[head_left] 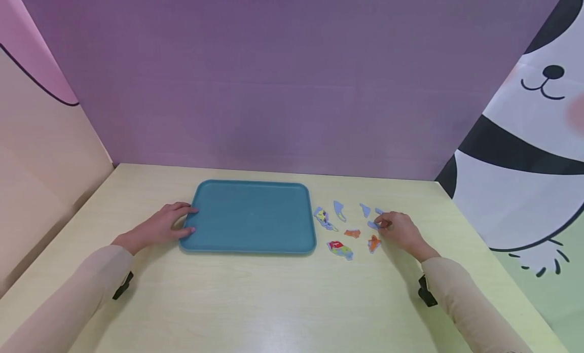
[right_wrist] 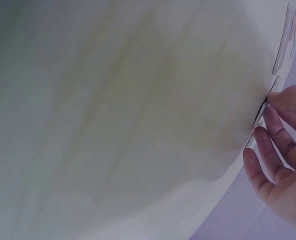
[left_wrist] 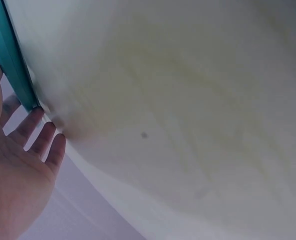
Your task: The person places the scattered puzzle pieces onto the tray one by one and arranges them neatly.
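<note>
A blue-green rectangular tray lies on the table. My left hand rests at its left end, thumb and forefinger touching the rim; the left wrist view shows the fingers fairly straight beside the tray's edge. To the right, my right hand pinches a small blue puzzle piece between thumb and fingertips, low at the table. Another blue piece lies just behind that one, partly by the fingers. In the right wrist view the pinched piece appears only as a thin edge.
Between tray and right hand lie several loose pieces: a yellow-and-blue one, a blue one, another blue one, orange ones, and a red-and-green one. A purple backdrop stands behind the table.
</note>
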Motion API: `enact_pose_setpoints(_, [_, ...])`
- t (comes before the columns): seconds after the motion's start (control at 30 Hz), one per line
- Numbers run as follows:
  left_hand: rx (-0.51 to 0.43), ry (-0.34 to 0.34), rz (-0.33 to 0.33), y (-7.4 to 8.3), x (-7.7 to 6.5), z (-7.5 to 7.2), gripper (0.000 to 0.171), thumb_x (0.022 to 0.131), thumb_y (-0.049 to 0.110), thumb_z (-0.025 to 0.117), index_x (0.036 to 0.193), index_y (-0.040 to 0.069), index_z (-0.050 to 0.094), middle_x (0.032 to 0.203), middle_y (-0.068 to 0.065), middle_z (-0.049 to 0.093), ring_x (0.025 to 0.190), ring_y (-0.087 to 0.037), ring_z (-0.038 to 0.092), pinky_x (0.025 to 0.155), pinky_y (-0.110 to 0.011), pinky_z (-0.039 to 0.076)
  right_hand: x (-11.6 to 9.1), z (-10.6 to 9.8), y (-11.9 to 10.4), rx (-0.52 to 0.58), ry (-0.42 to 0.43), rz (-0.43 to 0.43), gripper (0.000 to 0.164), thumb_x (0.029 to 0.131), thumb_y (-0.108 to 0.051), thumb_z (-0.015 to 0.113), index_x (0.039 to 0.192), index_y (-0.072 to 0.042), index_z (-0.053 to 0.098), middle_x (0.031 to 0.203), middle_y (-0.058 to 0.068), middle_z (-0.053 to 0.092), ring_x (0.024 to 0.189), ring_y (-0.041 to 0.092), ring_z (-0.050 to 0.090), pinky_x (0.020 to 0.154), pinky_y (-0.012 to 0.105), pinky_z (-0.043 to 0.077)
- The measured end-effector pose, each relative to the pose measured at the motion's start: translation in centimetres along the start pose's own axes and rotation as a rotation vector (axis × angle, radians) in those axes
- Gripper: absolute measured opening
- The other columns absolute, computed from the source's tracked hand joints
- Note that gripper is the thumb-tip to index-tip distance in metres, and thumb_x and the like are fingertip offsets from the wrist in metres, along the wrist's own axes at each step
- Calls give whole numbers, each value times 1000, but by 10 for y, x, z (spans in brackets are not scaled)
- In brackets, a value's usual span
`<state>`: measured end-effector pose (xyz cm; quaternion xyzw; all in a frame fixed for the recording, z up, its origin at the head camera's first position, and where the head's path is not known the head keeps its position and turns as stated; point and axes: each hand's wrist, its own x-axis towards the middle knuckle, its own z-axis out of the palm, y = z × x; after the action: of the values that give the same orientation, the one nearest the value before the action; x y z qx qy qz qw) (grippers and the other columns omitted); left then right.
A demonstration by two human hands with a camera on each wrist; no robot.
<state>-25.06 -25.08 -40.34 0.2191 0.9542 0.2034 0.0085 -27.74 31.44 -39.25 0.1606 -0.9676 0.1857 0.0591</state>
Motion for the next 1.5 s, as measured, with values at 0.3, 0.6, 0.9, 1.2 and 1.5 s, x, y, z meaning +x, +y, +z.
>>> enact_pose_setpoints(0.3, [4,-7,-10,-2,1,3,54,86,31,62,128,1,48,133,-26,40,121,-45,34,100,-60,31,-1,1,5,5,-1,12,17,74,2,63,91,3,67,76,10,62,74,24,58,66,33,44])
enact_pose_setpoints(0.6, [7,0,-4,-3,0,3,53,85,30,62,128,1,49,133,-25,41,121,-45,35,99,-60,31,0,-1,4,13,44,-29,17,74,3,63,90,4,67,77,13,62,78,32,60,77,46,40])
enact_pose_setpoints(0.9, [16,5,10,-5,1,3,52,85,30,62,127,0,49,131,-25,42,119,-45,37,99,-60,33,4,-3,-13,40,62,-75,16,73,4,63,88,3,67,77,13,62,78,32,60,82,48,38])
enact_pose_setpoints(1.2, [15,2,3,-8,2,5,54,85,31,62,128,1,49,132,-25,42,120,-44,37,99,-60,33,14,2,-37,63,41,-69,16,75,1,62,90,-1,68,80,9,62,83,30,54,72,38,42])
enact_pose_setpoints(1.5, [21,7,5,-8,2,5,53,85,31,62,128,1,49,132,-25,42,120,-44,37,99,-59,32,24,11,-59,83,24,-115,15,76,1,64,90,-1,69,80,7,63,83,30,53,73,37,42])
